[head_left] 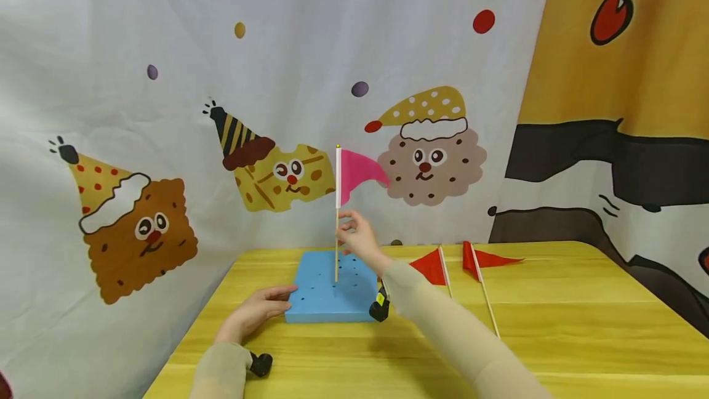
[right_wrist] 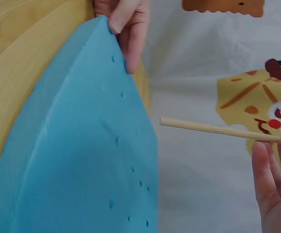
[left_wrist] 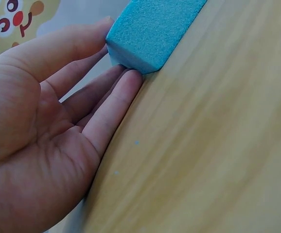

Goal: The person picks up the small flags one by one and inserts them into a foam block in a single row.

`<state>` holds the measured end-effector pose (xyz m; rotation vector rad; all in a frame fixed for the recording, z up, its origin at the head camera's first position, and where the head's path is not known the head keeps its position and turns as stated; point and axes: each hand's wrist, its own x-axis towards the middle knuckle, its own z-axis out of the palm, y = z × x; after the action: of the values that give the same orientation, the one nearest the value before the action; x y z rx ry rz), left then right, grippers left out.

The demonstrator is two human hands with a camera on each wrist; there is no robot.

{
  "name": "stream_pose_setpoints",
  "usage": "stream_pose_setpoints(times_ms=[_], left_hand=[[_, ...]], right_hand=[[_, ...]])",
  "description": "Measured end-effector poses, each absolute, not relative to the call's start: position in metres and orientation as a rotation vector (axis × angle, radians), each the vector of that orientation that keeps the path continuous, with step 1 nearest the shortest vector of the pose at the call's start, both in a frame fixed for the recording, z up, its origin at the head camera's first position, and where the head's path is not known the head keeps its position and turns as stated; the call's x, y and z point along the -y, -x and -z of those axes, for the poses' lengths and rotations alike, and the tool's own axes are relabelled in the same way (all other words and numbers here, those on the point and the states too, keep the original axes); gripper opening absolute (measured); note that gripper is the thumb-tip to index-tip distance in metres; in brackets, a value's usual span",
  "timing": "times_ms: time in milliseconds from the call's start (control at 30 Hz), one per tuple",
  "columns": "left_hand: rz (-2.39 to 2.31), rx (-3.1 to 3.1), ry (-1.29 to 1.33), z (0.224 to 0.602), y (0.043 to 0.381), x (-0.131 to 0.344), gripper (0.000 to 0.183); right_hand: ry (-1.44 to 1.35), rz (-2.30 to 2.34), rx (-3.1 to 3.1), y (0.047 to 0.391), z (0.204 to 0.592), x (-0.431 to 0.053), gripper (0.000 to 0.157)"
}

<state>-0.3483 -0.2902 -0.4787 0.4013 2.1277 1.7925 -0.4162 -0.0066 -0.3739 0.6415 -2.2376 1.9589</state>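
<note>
My right hand [head_left: 360,236] pinches the thin wooden stick of a pink flag [head_left: 360,174], which stands upright above a blue foam board [head_left: 332,310]. In the right wrist view the lower end of the stick [right_wrist: 194,125] hangs free above the board's top face, which has several small holes. My left hand [head_left: 257,313] lies at the board's left side, its fairly straight fingertips touching the edge. From the left wrist, the fingertips [left_wrist: 131,80] meet the lower corner of the foam, with the hand resting low by the tabletop.
Two red flags on sticks lie on the wooden table [head_left: 581,325] to the right: one red flag [head_left: 431,268] partly behind my right arm, another red flag [head_left: 493,259] farther right. A curtain [head_left: 299,79] with cartoon biscuits hangs behind the table.
</note>
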Motion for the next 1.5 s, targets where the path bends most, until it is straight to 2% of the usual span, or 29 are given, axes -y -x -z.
stream_pose_setpoints(times_ms=[500,1500], left_hand=[[-1.775,-2.18,-0.432,0.479,0.35,0.289,0.054],[-1.821,-2.175,-0.413,0.482,0.35,0.288,0.052]], right_hand=[[-0.644,-1.961,2.207,0.415,0.394,0.052,0.031],[-0.692,-1.82,2.252,0.415,0.416,0.069,0.029]])
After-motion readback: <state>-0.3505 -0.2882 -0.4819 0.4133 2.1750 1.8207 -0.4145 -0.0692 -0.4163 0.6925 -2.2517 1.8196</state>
